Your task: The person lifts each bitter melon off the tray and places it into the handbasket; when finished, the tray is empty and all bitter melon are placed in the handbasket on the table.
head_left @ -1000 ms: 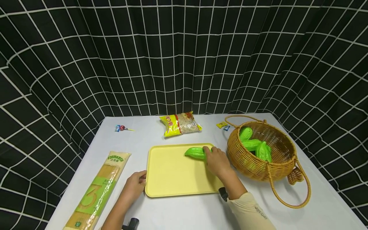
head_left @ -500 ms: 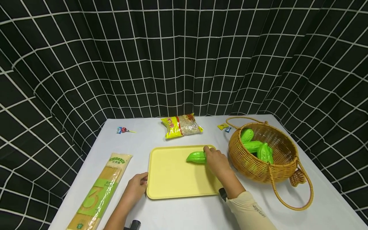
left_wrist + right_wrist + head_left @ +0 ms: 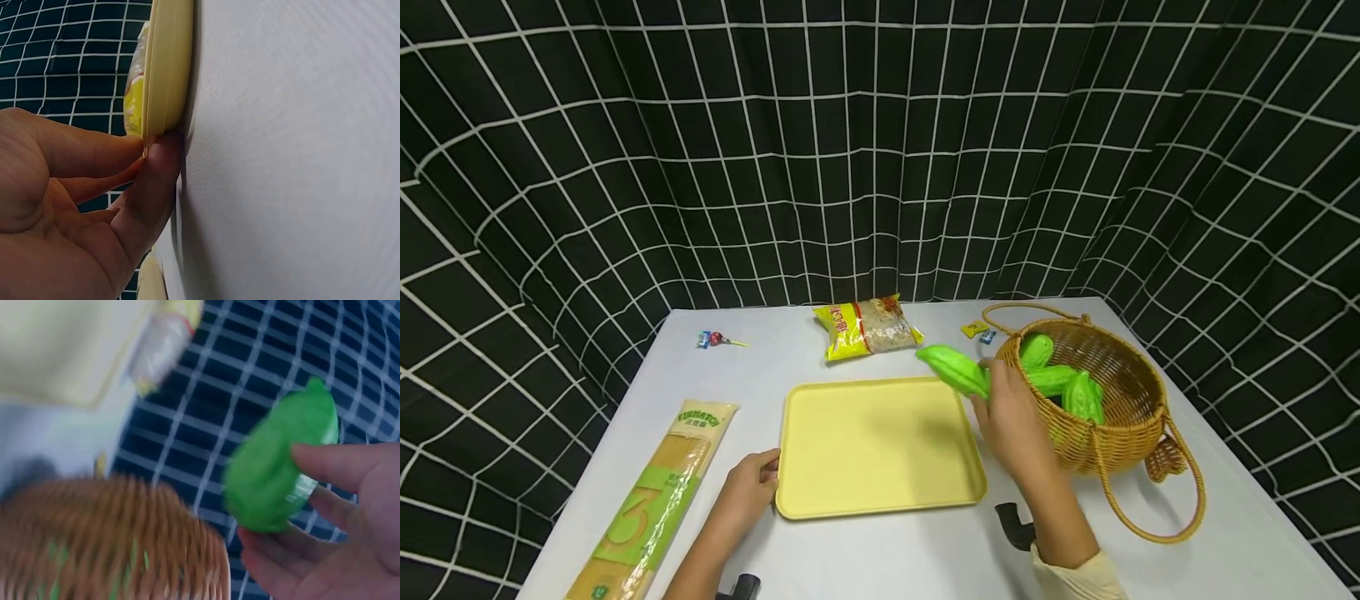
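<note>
The right hand holds a green ridged gourd in the air, above the gap between the yellow tray and the wicker basket; its fingers curl round one end of the gourd, thumb over the top. The gourd's long axis runs roughly level and slantwise, its free pointed tip aimed toward the far left corner of the bench and its held end toward the basket's rim. In the right wrist view the gourd is blurred but plainly clamped between thumb and fingers. The left hand rests at the tray's near left corner, thumb and fingers pinching the tray's rim lightly, the tray lying flat on the bench. More green gourds lie inside the basket at the right side. A snack bag sits near the far edge, a lollipop toward the far left corner, and a long pasta packet along the left edge.
</note>
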Tool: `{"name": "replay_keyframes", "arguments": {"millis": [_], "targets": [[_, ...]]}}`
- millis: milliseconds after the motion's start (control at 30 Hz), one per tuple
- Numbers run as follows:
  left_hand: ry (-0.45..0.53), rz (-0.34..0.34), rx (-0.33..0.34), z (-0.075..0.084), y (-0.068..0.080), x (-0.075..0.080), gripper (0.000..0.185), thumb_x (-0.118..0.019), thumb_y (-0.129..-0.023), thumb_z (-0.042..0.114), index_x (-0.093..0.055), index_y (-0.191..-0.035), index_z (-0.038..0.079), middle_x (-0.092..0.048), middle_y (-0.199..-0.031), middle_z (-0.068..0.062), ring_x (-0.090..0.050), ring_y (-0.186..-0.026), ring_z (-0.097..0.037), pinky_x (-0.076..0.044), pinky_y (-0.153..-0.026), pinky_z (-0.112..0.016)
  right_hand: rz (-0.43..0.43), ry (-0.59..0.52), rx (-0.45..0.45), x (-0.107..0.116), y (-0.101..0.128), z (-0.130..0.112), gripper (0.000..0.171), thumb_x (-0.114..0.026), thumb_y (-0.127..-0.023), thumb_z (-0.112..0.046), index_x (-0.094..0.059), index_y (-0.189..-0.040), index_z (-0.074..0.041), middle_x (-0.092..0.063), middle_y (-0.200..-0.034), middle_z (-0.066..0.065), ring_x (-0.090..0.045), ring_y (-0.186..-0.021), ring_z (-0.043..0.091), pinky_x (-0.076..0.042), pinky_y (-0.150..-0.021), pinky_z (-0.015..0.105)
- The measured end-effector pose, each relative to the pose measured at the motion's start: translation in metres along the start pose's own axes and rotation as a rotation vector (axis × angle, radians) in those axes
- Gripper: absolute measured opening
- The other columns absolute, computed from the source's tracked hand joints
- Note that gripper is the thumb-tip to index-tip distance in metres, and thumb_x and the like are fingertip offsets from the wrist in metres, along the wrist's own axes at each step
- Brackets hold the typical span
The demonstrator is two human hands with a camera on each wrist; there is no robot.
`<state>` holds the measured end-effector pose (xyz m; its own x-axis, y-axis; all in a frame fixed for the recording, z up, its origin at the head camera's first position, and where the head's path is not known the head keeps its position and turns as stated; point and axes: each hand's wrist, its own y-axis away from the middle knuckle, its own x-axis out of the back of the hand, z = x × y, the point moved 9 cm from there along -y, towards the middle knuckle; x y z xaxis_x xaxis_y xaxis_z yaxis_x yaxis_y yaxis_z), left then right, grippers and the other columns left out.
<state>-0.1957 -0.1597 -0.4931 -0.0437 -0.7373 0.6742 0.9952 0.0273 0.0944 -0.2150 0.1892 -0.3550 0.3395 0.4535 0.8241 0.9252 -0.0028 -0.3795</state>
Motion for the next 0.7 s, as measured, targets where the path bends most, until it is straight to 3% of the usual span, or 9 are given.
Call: {"name": "replay_keyframes", "arguments": {"millis": [100,233,433,700], "targets": [[-0.003,0.011,0.007,-0.001,0.000,0.004,0.043,-0.059,-0.085,-0.010,-0.054,-0.128,-0.013,-0.064,-0.113,-0.020,-0.064,-0.099,-0.030,-0.055,-0.080,-0.039,0.135,-0.097,-0.111,0.030,0.001,0.020,0.048,-0.061,-0.094,-0.010,-0.040,-0.135,0.001,-0.047,-0.118,0.030,-0.052,-0.096,0.042,-0.047,-0.076,0.056],[-0.008,0.020,0.025,-0.003,0.001,0.007,0.044,-0.060,-0.085,-0.009,-0.054,-0.129,-0.012,-0.065,-0.113,-0.020,-0.063,-0.099,-0.030,-0.055,-0.081,-0.040,0.252,-0.102,-0.267,0.055,0.005,0.058,0.050,-0.055,-0.097,-0.014,-0.035,-0.141,-0.002,-0.038,-0.124,0.034,-0.047,-0.098,0.045,-0.043,-0.075,0.059],[-0.008,0.016,0.030,-0.005,0.002,0.010,0.043,-0.059,-0.085,-0.009,-0.054,-0.128,-0.013,-0.065,-0.111,-0.019,-0.063,-0.098,-0.029,-0.055,-0.080,-0.039,0.152,-0.026,-0.437,0.051,0.012,0.102,0.053,-0.047,-0.100,-0.019,-0.028,-0.148,-0.005,-0.028,-0.132,0.038,-0.036,-0.119,0.054,-0.038,-0.088,0.066],[0.007,0.016,0.023,-0.006,0.004,0.008,0.043,-0.059,-0.085,-0.010,-0.054,-0.128,-0.013,-0.065,-0.111,-0.020,-0.063,-0.098,-0.029,-0.055,-0.078,-0.039,0.125,-0.020,-0.446,0.047,0.011,0.108,0.062,-0.052,-0.099,-0.026,-0.028,-0.144,0.009,-0.022,-0.138,0.039,-0.026,-0.129,0.054,-0.035,-0.095,0.067]]}}
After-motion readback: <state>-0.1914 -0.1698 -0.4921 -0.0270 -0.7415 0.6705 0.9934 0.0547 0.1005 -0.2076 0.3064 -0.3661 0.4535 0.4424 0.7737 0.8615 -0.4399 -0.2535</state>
